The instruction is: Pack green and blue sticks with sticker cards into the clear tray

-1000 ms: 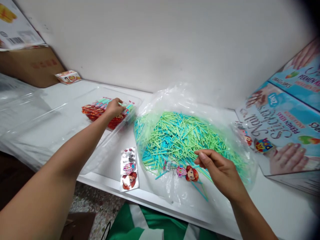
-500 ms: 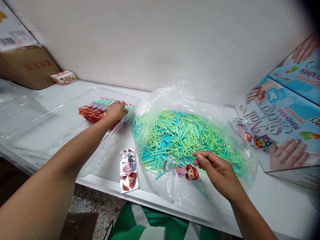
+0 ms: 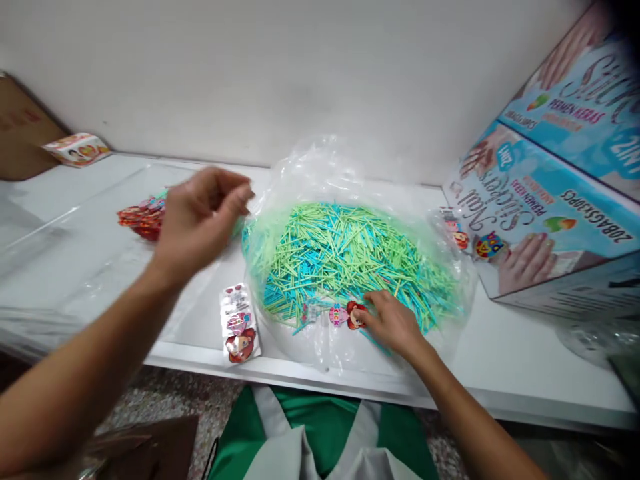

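Note:
My left hand (image 3: 203, 217) is raised above the table, left of the clear plastic bag (image 3: 320, 157). Its fingers are loosely curled, thumb and forefinger apart, with nothing visible between them. Blue and green thin sticks (image 3: 350, 247) lie in a big heap in the bag. At the heap's near edge, my right hand (image 3: 395, 323) closes its thumb and fingers on the end of a small candy packet (image 3: 340, 315) printed with a red-haired figure. Behind my left hand is a pile of red printed packets (image 3: 143, 219), partly hidden. A silvery strip of similar print (image 3: 240, 327) lies near the table edge.
Large blue printed cartons (image 3: 555, 193) stand on the right. A brown carton (image 3: 27, 133) and a small orange-white box (image 3: 79, 149) are at the back left. Clear plastic trays (image 3: 60, 257) cover the left side of the white table (image 3: 510, 370).
My left hand has left the packet pile and come up, nearer the camera. My right hand has moved down onto the loose packet's end. The view has shifted to the right.

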The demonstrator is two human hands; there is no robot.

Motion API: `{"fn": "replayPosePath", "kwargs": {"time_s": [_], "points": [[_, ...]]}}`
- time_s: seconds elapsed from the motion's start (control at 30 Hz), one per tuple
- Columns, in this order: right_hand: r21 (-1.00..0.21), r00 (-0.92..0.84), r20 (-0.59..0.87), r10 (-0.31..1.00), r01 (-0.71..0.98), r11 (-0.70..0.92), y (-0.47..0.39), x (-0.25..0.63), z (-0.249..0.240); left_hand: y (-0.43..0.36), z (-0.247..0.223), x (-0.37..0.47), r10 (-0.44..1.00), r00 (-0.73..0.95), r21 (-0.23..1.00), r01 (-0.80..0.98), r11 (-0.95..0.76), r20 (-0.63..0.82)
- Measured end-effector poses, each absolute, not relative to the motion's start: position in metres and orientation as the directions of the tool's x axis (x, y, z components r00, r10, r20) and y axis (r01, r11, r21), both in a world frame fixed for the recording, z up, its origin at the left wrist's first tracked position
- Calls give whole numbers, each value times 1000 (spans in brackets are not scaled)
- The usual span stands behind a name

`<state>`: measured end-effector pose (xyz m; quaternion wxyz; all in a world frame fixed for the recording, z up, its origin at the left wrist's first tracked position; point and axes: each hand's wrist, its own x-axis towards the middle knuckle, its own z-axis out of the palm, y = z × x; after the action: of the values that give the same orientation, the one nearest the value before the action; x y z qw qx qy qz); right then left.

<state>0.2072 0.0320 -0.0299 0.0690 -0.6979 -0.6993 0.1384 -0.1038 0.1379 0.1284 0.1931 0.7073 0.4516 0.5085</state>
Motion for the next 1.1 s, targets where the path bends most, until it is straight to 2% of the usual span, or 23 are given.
{"fn": "replayPosePath", "kwargs": {"time_s": [0.1,0.17,0.3,0.37,0.43,0.47,0.53,0.67,0.77,0.83,0.87,0.93,0.97,1.03,1.1], "points": [[-382,-72,-110,991,924,25,35,203,-31,78,110,-72,871,155,767,419,-485,466],[-474,-89,-110,990,880,27,37,206,-31,53,88,-59,920,212,835,387,-390,331],[-609,-101,-80,992,793,32,39,221,-27,33,48,-43,963,262,983,184,11,-59],[-777,-70,-62,996,629,-4,34,225,-22,29,34,-33,924,300,971,82,222,-237],[-922,-40,-68,997,384,-48,25,223,-18,28,22,-21,881,312,922,-37,386,-356],[-958,-41,-82,996,279,-67,19,219,-16,28,17,-15,873,299,895,-107,433,-386],[-978,-88,-112,990,188,-94,6,208,-15,32,8,-3,890,231,862,-246,444,-393],[-976,-208,-156,966,182,-119,-13,190,-18,41,0,15,922,107,810,-449,378,-372],[-943,-221,-199,955,309,-125,-14,199,-19,43,2,17,918,131,786,-482,388,-373],[-848,-139,-211,968,518,-111,-9,217,-19,43,4,14,907,198,791,-445,421,-371],[-732,-41,-174,984,673,-102,-5,227,-18,43,5,13,900,225,795,-423,435,-373],[-323,153,-155,976,926,-197,3,248,-19,43,4,9,895,243,809,-388,442,-373],[-234,216,-164,962,939,-251,8,256,-20,43,3,8,897,240,818,-374,437,-370],[-141,262,-181,948,947,-288,17,267,-23,42,0,6,904,242,838,-348,420,-352],[-116,260,-213,942,950,-289,26,270,-26,42,-2,6,907,265,857,-321,403,-327]]}}
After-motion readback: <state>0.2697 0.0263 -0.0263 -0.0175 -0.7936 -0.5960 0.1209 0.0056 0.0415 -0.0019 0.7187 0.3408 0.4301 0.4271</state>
